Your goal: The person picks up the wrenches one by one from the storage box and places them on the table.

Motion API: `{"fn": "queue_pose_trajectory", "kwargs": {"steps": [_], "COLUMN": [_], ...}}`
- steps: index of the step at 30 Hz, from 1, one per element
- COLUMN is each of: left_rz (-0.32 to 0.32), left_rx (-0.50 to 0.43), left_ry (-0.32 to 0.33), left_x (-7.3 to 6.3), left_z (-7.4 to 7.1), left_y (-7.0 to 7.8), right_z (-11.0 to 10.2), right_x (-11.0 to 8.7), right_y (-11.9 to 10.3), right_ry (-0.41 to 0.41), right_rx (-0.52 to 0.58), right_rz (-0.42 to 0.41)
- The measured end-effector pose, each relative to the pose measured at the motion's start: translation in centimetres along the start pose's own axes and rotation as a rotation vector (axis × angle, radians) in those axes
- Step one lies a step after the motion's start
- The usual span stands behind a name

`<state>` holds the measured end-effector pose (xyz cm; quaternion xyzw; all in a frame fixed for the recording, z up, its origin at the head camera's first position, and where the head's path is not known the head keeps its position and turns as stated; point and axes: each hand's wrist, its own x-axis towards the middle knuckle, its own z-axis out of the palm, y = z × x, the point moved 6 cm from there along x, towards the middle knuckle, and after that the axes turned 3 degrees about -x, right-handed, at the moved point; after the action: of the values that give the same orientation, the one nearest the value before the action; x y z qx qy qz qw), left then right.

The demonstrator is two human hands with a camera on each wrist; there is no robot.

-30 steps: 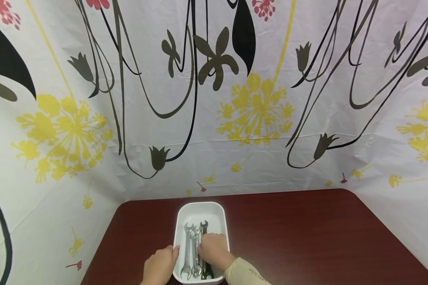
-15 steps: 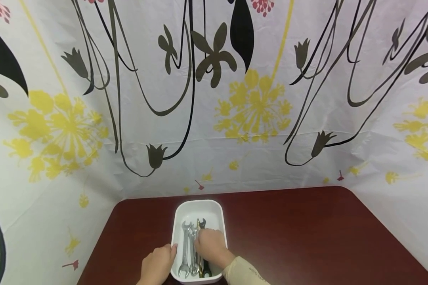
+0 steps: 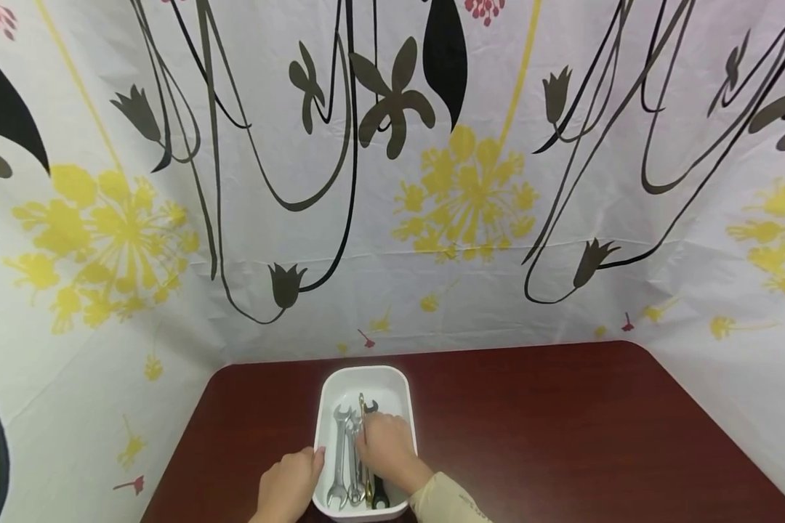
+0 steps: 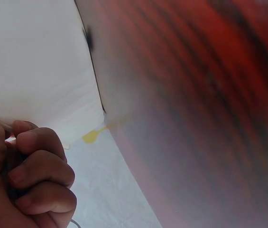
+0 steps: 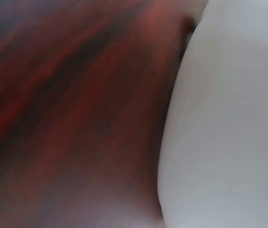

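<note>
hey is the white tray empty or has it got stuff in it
Not empty: the white tray has several wrenches lying lengthwise in it, visible beside the right hand in the head view.

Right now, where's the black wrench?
In the head view, the black wrench lies in the white tray, right of the golden tool, partly hidden by the right hand.

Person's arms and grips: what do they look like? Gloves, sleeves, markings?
Left grip: bare, no glove; no sleeve in frame on that arm. Right grip: bare, no glove; above the wrist, a pale beige sleeve with small dark markings, too small to read.
</note>
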<state>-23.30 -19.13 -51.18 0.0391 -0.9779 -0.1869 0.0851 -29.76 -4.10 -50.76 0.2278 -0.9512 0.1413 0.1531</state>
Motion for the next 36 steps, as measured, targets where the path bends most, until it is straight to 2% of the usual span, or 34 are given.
{"fn": "queue_pose_trajectory", "kwargs": {"steps": [5,15,20,27,36], "left_rz": [-0.002,0.016,0.012,-0.011,-0.010], "left_rx": [-0.006,0.016,0.017,-0.001,0.015], "left_ry": [0.026,-0.017,-0.016,-0.037,-0.019], "left_x": [-0.1,0.0,0.1,-0.1,-0.2], "left_z": [-0.2,0.1,0.0,0.3,-0.1], "left_y": [0.1,0.3,0.3,0.1,0.4], "right_z": [-0.5,-1.0,-1.6,-2.9,-4.0], "right_x": [0.0,-0.2,0.3,0.8,1.0], "right_y": [0.0,0.3,0.7,1.4,2.6], "right_ry": [0.076,0.125,0.168,0.144,0.030], "right_rx": [-0.007,-0.002,-0.004,0.067,0.330], "right_rz": [-0.001,0.022,0.037,0.073,0.177]}}
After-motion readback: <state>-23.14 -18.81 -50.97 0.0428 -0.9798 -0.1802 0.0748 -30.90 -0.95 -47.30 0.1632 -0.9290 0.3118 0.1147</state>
